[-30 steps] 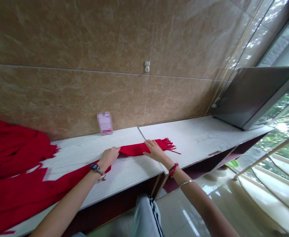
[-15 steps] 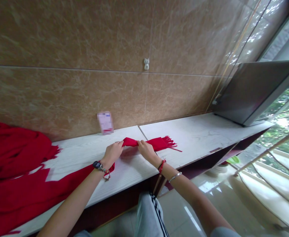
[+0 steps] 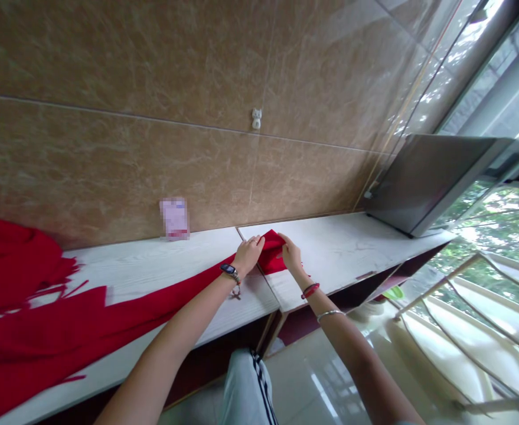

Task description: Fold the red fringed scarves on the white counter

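A long red scarf (image 3: 153, 308) stretches along the white countertop from the left towards the middle. Its right end is lifted and bunched between my two hands. My left hand (image 3: 248, 255), with a dark watch at the wrist, is closed on the scarf's upper edge. Just to the right, my right hand (image 3: 290, 255) pinches the same cloth, thumb and fingers together. Between them the red fabric hangs down onto the counter, and most of its fringe is hidden behind my right hand and wrist.
A heap of red fringed cloth (image 3: 15, 265) lies at the far left. A blurred pinkish card (image 3: 175, 219) leans against the tiled wall. A grey boxy appliance (image 3: 427, 180) stands at the counter's right end. A tiered white rack (image 3: 467, 330) is on the floor at right.
Both hands have moved right along the counter, drawing the scarf out into a longer strip. The fringed end, stretched out to the right before, is now bunched between the hands.
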The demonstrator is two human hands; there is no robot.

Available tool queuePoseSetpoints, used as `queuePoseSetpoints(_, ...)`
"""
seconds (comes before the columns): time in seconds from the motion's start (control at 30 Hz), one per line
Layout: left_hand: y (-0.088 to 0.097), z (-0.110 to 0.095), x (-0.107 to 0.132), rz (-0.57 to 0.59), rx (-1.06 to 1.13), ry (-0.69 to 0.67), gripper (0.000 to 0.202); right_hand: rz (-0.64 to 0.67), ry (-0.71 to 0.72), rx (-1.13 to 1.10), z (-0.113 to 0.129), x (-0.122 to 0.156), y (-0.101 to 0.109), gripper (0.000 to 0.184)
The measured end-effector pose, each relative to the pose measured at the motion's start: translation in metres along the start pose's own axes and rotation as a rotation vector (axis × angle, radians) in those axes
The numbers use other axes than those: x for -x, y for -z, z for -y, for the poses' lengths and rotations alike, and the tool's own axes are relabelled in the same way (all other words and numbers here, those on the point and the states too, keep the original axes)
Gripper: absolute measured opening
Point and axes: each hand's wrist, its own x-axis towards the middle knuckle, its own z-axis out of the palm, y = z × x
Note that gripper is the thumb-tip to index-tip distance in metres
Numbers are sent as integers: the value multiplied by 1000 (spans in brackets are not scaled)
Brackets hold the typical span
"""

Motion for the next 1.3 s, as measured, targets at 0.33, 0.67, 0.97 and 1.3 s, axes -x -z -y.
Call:
queuePoseSetpoints(0.33, -53, -17, 10, 84, 32, -59, 37, 127, 208, 252, -65, 20, -1, 58)
queuePoseSetpoints(0.67, -53, -16, 16, 186, 50, -83, 42, 202, 288, 440, -58, 32, 14, 53)
queuePoseSetpoints(0.97, -48, -10, 15, 239, 101, -189, 61, 20, 284, 332, -37, 32, 13, 43)
queuePoseSetpoints(1.3, -55, -13, 16, 381, 67, -188, 58, 68, 145, 416, -54, 53, 3, 46)
